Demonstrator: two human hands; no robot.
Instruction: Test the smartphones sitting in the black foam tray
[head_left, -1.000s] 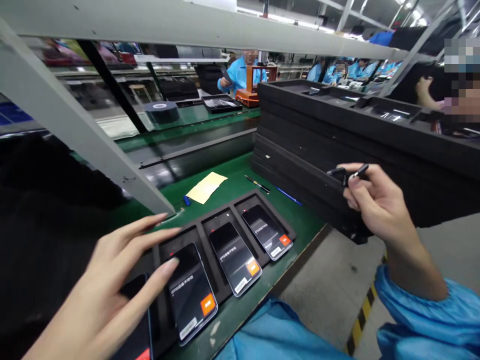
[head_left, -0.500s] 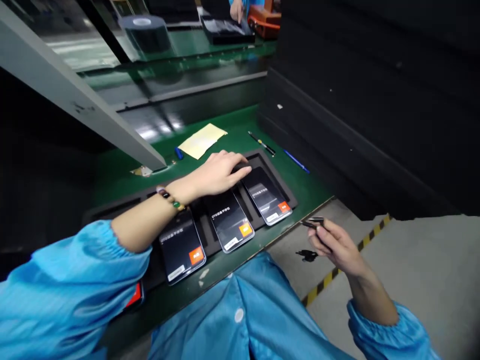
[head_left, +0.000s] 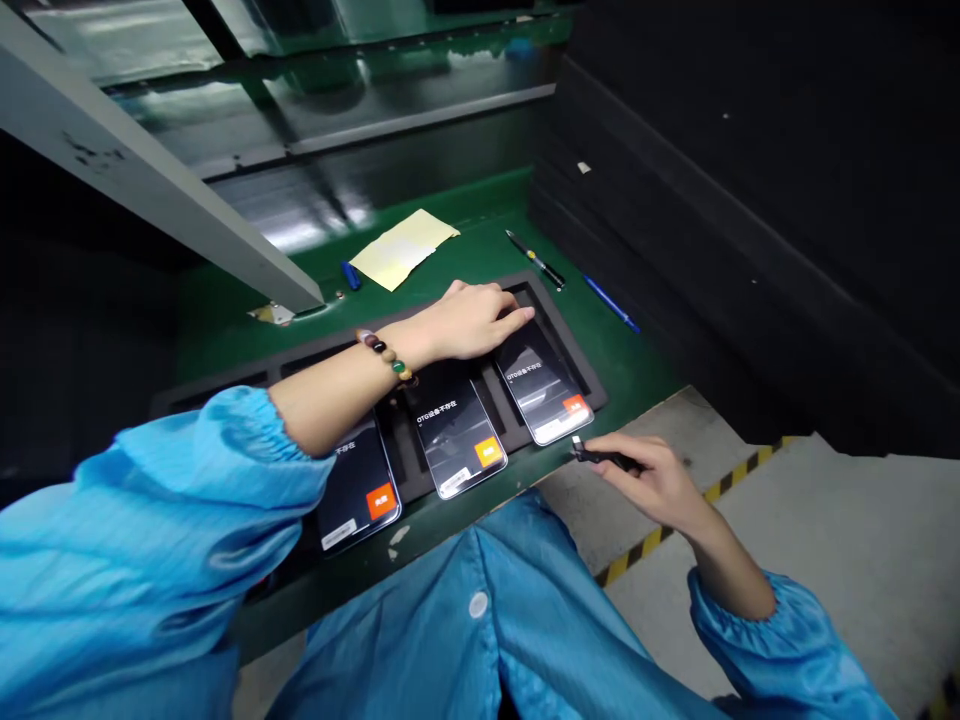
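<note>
at the left of the frame, the left phone sits in the tray, partly covered by the left sleeve. above it, near the post, the cap and the paper lie on the bench, well apart from the hands.

at the centre, the middle phone shows its lit screen below the left hand. that hand reaches across to the upper end of the right phone, thumb at its top; the other fingertips are hidden, so i cannot tell whether it grips or only rests. a light, steady hold there should keep the phone from sliding, with the wrist raised off the middle phone's screen.

right of centre, the right hand pinches the black plug, metal tip just beside the right phone's lower edge. the tip is best kept level and square to that edge, fingers close behind it, without force or twisting. the black pen and blue pen lie beyond the tray.
</note>
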